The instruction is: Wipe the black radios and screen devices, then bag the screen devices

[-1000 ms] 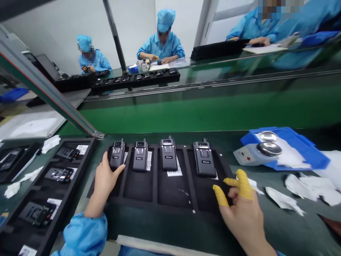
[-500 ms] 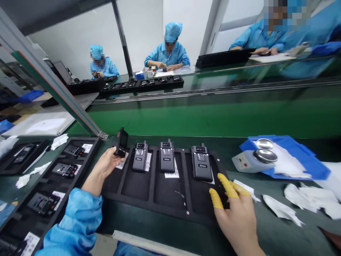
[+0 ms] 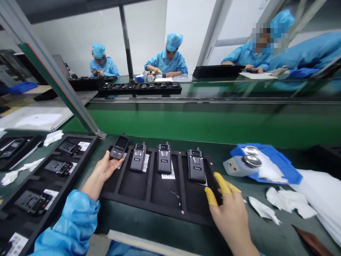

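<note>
My left hand (image 3: 106,166) grips the lower end of a black two-way radio (image 3: 119,146), its screen facing up, above the left compartment of a black foam tray (image 3: 168,208). In the other compartments of that tray lie a left radio (image 3: 138,158), a middle radio (image 3: 164,159) and a right radio (image 3: 196,167), backs up and marked "Riton". White labels show partly beneath them. Fingers apart, my right hand (image 3: 230,204) is at the tray's right end, close to the right radio, with yellow finger cots on and nothing visible in it.
On the left, a second black tray (image 3: 87,144) holds several radio parts. A white pump bottle (image 3: 237,167) stands against a blue bin (image 3: 291,175) at right, near crumpled wipes (image 3: 287,201). A slanted metal post (image 3: 80,106) rises behind. Several co-workers sit across the green partition (image 3: 191,122).
The radio in my left hand has turned from edge-on to screen up and sits a little lower over the tray. The view has shifted slightly; my right hand stays spread by the tray.
</note>
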Motion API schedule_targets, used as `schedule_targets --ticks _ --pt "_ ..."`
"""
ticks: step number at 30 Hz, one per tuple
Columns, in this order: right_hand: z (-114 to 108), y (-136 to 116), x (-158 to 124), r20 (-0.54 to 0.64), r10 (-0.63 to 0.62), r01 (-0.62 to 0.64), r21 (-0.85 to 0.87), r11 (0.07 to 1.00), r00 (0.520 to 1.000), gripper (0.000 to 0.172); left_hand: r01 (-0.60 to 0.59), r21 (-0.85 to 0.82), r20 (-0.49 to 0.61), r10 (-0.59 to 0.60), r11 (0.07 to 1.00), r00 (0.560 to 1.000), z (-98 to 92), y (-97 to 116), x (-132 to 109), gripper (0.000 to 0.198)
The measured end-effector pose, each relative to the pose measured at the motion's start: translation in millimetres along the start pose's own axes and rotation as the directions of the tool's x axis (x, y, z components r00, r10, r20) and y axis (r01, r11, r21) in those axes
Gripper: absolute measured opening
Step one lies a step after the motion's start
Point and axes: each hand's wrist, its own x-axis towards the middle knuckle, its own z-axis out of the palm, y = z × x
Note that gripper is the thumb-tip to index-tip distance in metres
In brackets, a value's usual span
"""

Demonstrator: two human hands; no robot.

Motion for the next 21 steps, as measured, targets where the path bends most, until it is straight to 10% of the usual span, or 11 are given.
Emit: schedule_targets --ticks 4,11,17,21 --pt "-21 -13 19 -0.040 0.001 -0.001 0.004 1.000 0.999 0.054 -0.014 0.068 -0.042 0.017 0.998 0.999 -0.2 -2 -7 0.039" --pt "-69 -57 50 -0.445 0.013 0.131 0.293 0.947 0.895 0.072 -0.109 0.223 -0.033 0.120 0.969 0.992 -0.6 -1 -23 0.037" --pt "-59 -55 44 -0.374 0.074 0.072 0.362 0.929 0.924 0.074 -0.154 0.314 -0.044 0.177 0.937 0.983 -5.1 -2 -32 0.028" --pt "-29 -32 28 -0.099 0.117 -0.109 0.091 0.990 0.988 0.071 -0.210 0.431 -0.043 0.252 0.878 0.967 -16.6 -5 -31 0.027"
